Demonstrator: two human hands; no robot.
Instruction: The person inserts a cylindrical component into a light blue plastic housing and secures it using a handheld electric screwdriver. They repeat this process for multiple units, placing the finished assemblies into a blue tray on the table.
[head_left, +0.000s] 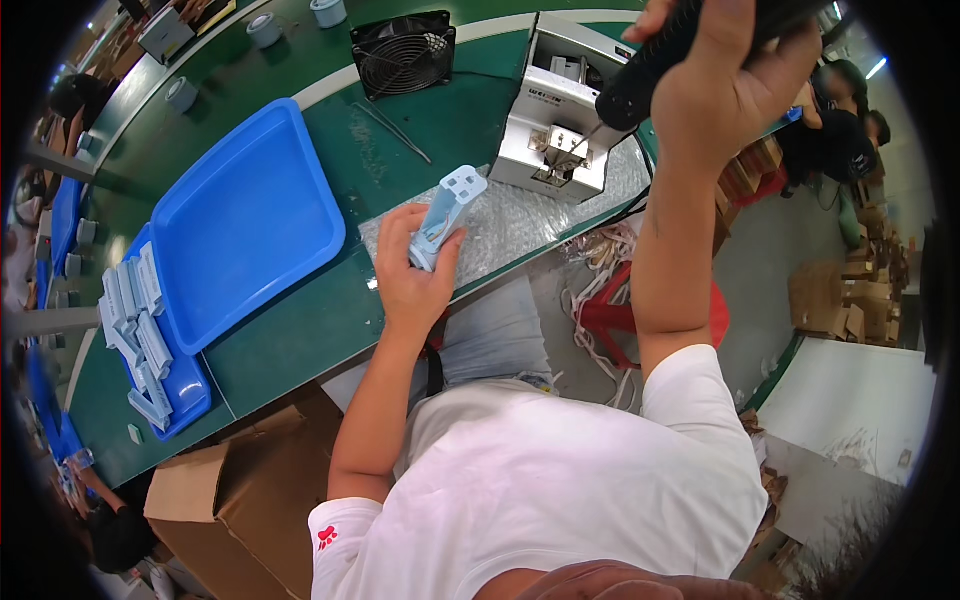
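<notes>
- Plastic holder (460, 195), pale blue: I find it mid-view, raised in the left grip (415, 285) and leaning right; the rest I read from the left edge across.
- Similar pale pieces (130, 310) lie heaped on a small blue tray (193, 405).
- Overlapping it, a larger blue tray (250, 220) rests on the green tabletop (270, 365).
- Tweezers (395, 135) lie slantwise near a black fan (403, 55).
- On my feed the left grip is closed round the holder's lower part, thumb on the right side, fingers on the left, above a crinkled clear sheet (520, 215).
- Beside that sheet stands a silver machine (550, 115).
- At far right, the right grip (715, 100) is wrapped around a black screwdriver (635, 95); its thin bit points down to the machine's front, and I can't tell whether they touch.
</notes>
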